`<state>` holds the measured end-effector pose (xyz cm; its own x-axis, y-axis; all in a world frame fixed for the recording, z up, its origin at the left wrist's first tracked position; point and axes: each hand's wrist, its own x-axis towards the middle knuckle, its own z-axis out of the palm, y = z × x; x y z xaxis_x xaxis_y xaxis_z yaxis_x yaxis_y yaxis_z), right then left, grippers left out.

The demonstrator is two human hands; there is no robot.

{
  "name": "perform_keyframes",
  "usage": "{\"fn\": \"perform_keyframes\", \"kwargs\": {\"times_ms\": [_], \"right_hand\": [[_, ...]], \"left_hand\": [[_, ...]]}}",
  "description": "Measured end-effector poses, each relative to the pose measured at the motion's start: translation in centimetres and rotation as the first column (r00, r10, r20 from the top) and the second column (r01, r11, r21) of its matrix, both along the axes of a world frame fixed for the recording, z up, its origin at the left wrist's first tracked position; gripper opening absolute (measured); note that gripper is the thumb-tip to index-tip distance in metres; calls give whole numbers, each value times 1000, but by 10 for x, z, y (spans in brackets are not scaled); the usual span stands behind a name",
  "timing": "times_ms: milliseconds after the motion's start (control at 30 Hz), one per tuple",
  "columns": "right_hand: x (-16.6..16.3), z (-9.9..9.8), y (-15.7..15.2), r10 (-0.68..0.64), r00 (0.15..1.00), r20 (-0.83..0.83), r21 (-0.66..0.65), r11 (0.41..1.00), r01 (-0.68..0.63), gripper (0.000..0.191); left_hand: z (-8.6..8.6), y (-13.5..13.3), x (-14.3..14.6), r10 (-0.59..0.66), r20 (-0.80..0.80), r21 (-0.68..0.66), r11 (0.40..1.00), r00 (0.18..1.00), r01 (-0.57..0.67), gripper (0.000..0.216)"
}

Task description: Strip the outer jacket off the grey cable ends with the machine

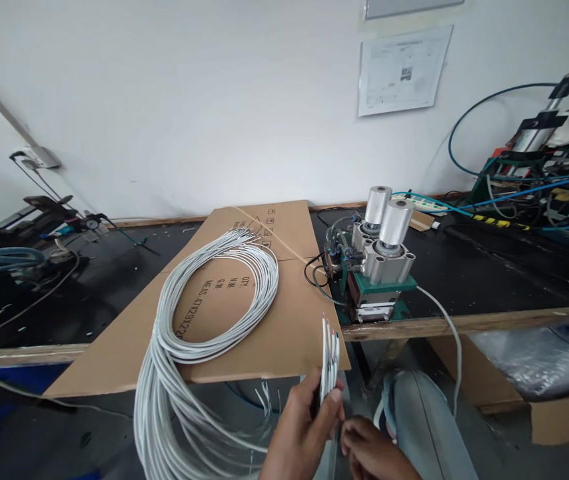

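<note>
My left hand [304, 423] is closed around a small bundle of white cables [330, 363], whose ends point upward with coloured wire tips showing. Just right of it, my right hand [372, 447] has its fingers curled in beside the lower part of the bundle; what they hold, if anything, is hidden. A large coil of white cable [164, 320] rests on a flattened cardboard sheet [284, 327], and its loose strands hang over the front edge down toward my left hand.
A pneumatic press with two silver cylinders [387, 247] stands on the black bench [474, 280], right of the cardboard. More machinery [539, 153] with blue hoses is at the far right, and another device [49, 220] at the left. Below right lies an open cardboard box [484, 380].
</note>
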<state>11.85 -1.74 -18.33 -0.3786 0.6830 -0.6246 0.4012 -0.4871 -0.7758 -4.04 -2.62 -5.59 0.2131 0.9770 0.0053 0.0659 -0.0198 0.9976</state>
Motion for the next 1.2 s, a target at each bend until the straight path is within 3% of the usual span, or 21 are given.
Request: {"fn": "perform_keyframes", "kwargs": {"times_ms": [67, 167, 200, 267, 400, 500, 567, 633, 700, 767, 900, 1000, 1200], "right_hand": [[20, -2, 2, -29, 999, 27, 31, 999, 28, 33], [43, 26, -9, -142, 989, -34, 202, 969, 146, 35], [46, 42, -12, -181, 979, -92, 286, 937, 200, 35], [42, 78, -13, -211, 937, -277, 495, 805, 328, 33], [16, 136, 0, -169, 917, -360, 683, 622, 383, 25], [4, 151, 8, -144, 924, -355, 727, 578, 370, 30], [2, 152, 9, -182, 910, -373, 707, 579, 406, 32], [3, 150, 5, -235, 889, -393, 667, 592, 452, 33], [6, 147, 0, -240, 890, -387, 621, 646, 444, 35], [7, 143, -5, -185, 911, -368, 588, 713, 382, 38], [2, 131, -15, -89, 921, -379, 538, 788, 298, 39], [-1, 125, -18, -96, 900, -426, 508, 797, 326, 38], [3, 131, -14, -60, 886, -460, 519, 791, 323, 32]], "left_hand": [[4, 0, 1, -16, -11, 29, 999, 1000, 16, 43], [7, -1, 4, -34, -72, 46, 998, 997, 38, 39], [7, -2, 4, -43, -93, 48, 998, 995, 47, 38], [8, -4, 6, -54, -132, 54, 997, 990, 61, 37], [7, -5, 7, -108, -164, 71, 990, 981, 121, 36], [5, -5, 8, -143, -179, 97, 982, 973, 163, 38], [5, -6, 9, -48, -213, 161, 983, 976, 83, 38], [6, -8, 10, 124, -227, 247, 967, 966, -66, 36], [9, -9, 11, 286, -200, 313, 925, 937, -216, 34], [14, -9, 11, 354, -137, 287, 908, 925, -305, 33], [26, -3, 9, 248, -57, 87, 966, 967, -243, 35], [35, 5, 7, 149, -103, 68, 987, 983, -143, 30], [43, 12, 5, 76, -133, 36, 997, 988, -71, 23]]}}
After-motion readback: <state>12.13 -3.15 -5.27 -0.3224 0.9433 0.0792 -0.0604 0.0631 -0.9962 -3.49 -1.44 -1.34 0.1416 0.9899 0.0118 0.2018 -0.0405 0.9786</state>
